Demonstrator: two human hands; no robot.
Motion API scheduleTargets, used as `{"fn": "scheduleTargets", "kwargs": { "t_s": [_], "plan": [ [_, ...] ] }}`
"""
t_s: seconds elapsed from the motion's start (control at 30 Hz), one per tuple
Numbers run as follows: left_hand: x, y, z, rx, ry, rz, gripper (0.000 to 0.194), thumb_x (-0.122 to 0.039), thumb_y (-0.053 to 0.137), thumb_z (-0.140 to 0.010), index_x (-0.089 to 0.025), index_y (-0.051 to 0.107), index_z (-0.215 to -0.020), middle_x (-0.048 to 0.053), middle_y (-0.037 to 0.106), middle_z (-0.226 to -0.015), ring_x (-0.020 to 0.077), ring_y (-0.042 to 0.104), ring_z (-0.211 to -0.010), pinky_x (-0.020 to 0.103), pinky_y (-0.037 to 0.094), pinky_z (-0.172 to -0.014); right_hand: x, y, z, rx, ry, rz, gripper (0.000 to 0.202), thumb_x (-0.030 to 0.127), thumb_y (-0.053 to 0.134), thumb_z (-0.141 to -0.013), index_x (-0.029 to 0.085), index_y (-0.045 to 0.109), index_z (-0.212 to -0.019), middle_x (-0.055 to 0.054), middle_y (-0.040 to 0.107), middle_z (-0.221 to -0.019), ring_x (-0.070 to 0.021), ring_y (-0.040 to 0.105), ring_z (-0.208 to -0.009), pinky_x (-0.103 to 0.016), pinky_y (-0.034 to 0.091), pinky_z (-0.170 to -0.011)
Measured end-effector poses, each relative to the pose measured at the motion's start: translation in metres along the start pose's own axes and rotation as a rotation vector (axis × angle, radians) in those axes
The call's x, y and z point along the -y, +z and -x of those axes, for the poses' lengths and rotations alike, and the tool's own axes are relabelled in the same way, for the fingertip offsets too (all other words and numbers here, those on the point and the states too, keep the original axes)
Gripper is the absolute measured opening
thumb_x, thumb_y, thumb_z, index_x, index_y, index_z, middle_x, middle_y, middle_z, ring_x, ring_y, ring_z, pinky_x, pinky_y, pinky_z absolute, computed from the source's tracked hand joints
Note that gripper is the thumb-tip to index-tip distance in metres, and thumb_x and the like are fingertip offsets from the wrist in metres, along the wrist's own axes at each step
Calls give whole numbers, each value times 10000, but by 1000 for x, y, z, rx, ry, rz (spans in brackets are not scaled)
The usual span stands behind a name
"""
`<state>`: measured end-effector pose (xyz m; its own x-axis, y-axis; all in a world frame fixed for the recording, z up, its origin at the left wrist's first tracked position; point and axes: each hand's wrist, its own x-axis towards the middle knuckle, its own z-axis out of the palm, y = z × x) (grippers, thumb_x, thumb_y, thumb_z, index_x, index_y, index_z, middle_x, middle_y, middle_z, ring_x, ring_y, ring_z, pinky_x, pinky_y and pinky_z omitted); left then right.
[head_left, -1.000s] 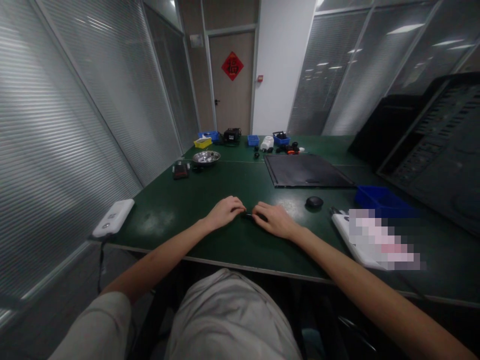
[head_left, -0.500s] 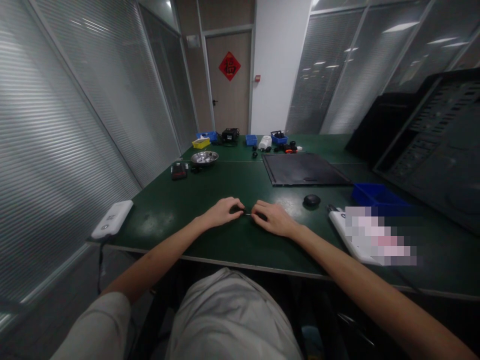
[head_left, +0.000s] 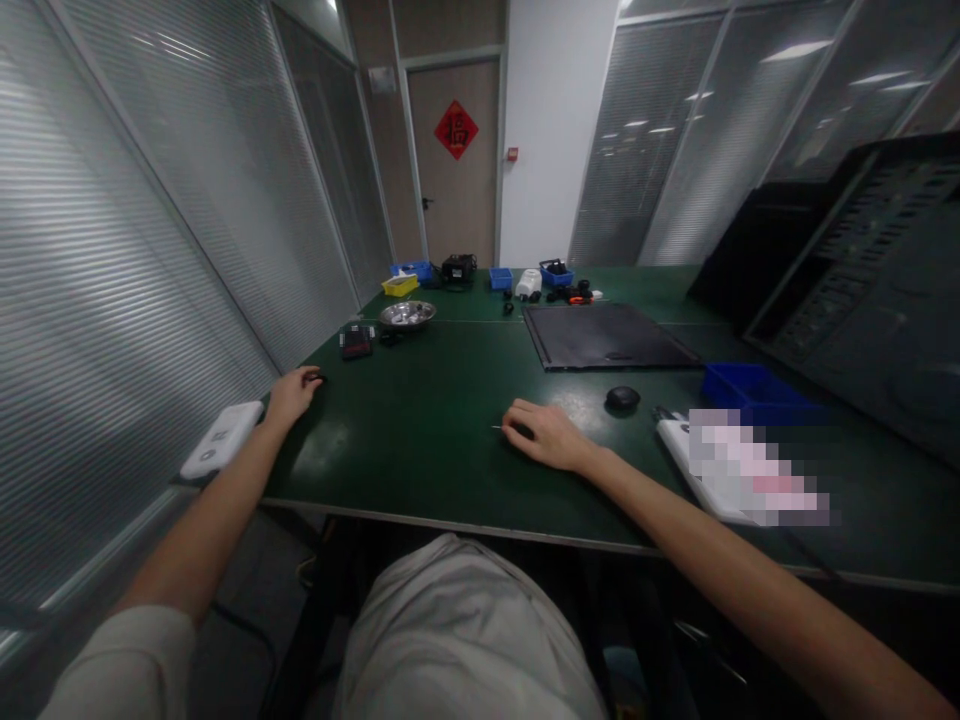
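Observation:
At the table's left edge, my left hand is closed on a small black piece, whose kind I cannot make out. My right hand rests near the middle of the green table, fingers curled round something mostly hidden. Out of its fingertips, toward the left, sticks a thin light metal tip. A round black object like a computer mouse lies to the right of that hand. Beyond my left hand are a dark red-and-black box and a steel dish with small parts in it.
A flat black panel lies farther back. On the right stand a blue bin, a white device and a large black computer case. Another white device sits at the left edge. Small bins and parts line the far end.
My left hand has moved left and away from my right hand, carrying the black piece to the table's left edge. My right hand has stayed put with the thin metal tip.

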<state>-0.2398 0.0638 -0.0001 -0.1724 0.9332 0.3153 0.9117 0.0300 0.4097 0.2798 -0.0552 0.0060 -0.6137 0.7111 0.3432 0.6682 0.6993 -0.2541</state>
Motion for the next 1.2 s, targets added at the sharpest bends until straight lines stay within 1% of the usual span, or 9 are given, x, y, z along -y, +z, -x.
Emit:
{"fn": "scheduleTargets", "kwargs": {
  "t_s": [0.07,0.17,0.27,0.4,0.53,0.67,0.87,1.0,1.2],
  "plan": [
    [21,-4,-5,-54,-145,27,395,-247,604,-888,-111,636,-1257,98,713,-1105,225,648,-966,322,493,-896,0,1,-1,1,3,1,179,339,497,-1029,231,641,-1031,-23,642,-998,-134,576,-750,-261,356,-677],
    [31,-4,-7,-55,-122,-20,356,-267,625,-912,-87,678,-1214,83,704,-1043,202,632,-916,290,479,-859,1,4,-1,-5,3,5,183,342,494,-1031,229,638,-1027,-26,640,-994,-143,586,-777,-261,360,-683],
    [29,-2,-3,-71,-8,-143,304,-261,606,-949,-93,703,-1182,69,676,-1062,201,589,-988,299,433,-943,2,5,-2,-7,0,14,188,350,492,-1030,231,637,-1027,-27,640,-990,-147,588,-782,-260,359,-683],
    [22,-4,3,-75,63,-212,276,-215,591,-960,-82,701,-1176,59,646,-1080,193,546,-1046,289,383,-1005,0,3,-1,-3,-7,14,190,350,487,-1030,231,634,-1027,-23,643,-989,-140,583,-757,-261,358,-683],
    [17,-5,5,-63,101,-256,269,-148,576,-950,-46,694,-1169,63,644,-1050,184,544,-1023,263,394,-972,-1,2,0,-2,-5,15,184,347,491,-1029,230,633,-1028,-23,647,-1000,-141,588,-770,-261,354,-677],
    [17,-3,5,-60,118,-277,299,-123,532,-955,-35,686,-1196,88,670,-1108,199,553,-1063,288,390,-1009,0,2,0,5,-9,14,184,345,487,-1033,230,631,-1031,-20,649,-1004,-140,591,-773,-262,357,-682],
    [23,2,3,-99,113,-304,344,-192,483,-962,-71,733,-1164,152,696,-1176,267,604,-1110,343,406,-1041,-1,3,-1,-6,-21,12,183,342,491,-1028,224,630,-1011,-26,646,-983,-142,590,-767,-260,356,-680],
    [36,5,-5,-136,42,-186,339,-248,509,-942,-119,759,-1131,127,731,-1150,268,649,-1070,340,451,-1008,-2,3,-1,-6,-13,16,179,345,501,-1023,229,637,-1013,-26,647,-982,-142,582,-755,-263,347,-666],
    [47,5,-14,-95,-159,25,301,-288,622,-864,-166,767,-1098,73,773,-1013,235,690,-950,321,509,-892,-1,2,-1,9,-10,21,185,348,492,-1031,230,636,-1032,-23,653,-1003,-144,592,-779,-264,348,-671]
  ]
}}
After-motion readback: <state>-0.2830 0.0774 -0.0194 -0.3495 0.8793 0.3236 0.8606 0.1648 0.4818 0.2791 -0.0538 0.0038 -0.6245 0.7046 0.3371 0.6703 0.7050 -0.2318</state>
